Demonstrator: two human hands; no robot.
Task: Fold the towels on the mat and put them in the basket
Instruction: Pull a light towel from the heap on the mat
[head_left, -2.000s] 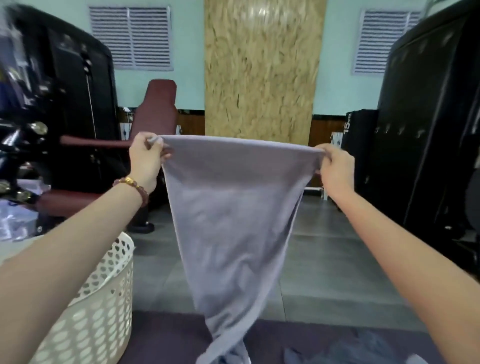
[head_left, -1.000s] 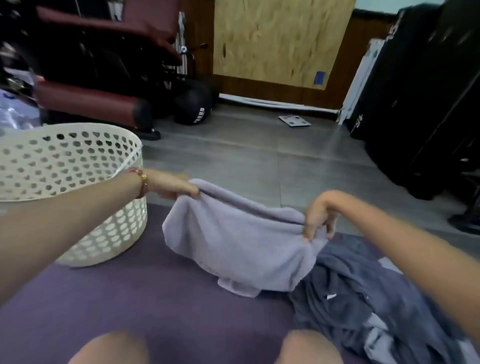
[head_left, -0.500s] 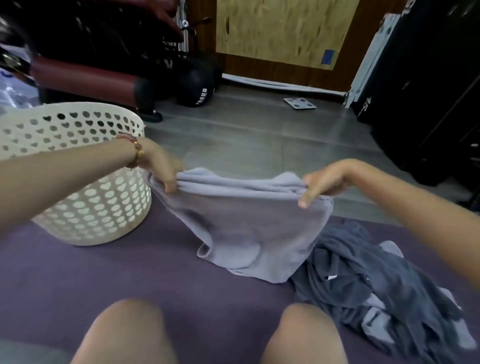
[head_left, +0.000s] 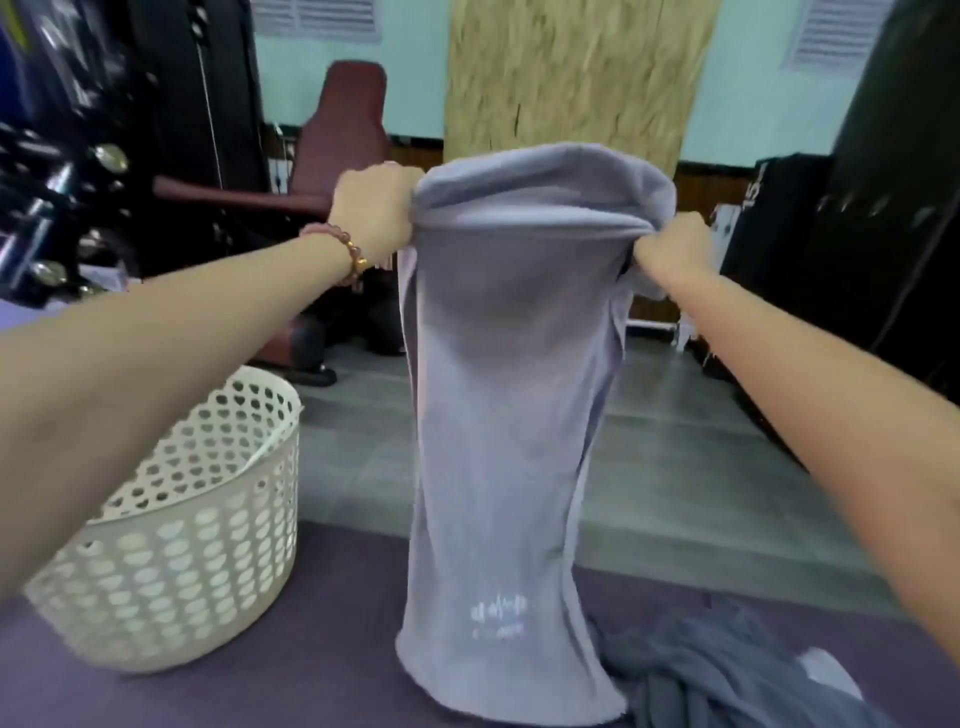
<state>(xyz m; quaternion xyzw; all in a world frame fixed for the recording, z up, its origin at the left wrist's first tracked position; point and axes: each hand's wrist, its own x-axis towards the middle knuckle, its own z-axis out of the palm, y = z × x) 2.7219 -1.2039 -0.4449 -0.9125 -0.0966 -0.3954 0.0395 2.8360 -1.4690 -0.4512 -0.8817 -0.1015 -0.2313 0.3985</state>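
One cream basket (head_left: 171, 545) with a wall of holes stands on the left of the purple mat (head_left: 260, 696). Above it the left arm reaches forward, with one beaded bracelet (head_left: 345, 254) on the wrist. The left hand (head_left: 371, 215) is curled into a fist round the top left edge of one lilac towel (head_left: 509, 389).

The towel hangs lengthwise between the two hands, held up in the middle of the view. Its top edge bulges in a loop above them, and its lower end reaches the mat. One small white print shows near the bottom.

The right hand (head_left: 670, 249) grips the bunched top right edge, fingers closed round the cloth.

On the mat at lower right, touching the lilac towel's foot, lies one crumpled heap of grey cloth (head_left: 717, 670). I cannot tell how many towels are in it.

Behind, one maroon bench (head_left: 337, 124) stands left of one wooden board (head_left: 571, 78), and two vents (head_left: 317, 18) sit high on the wall.
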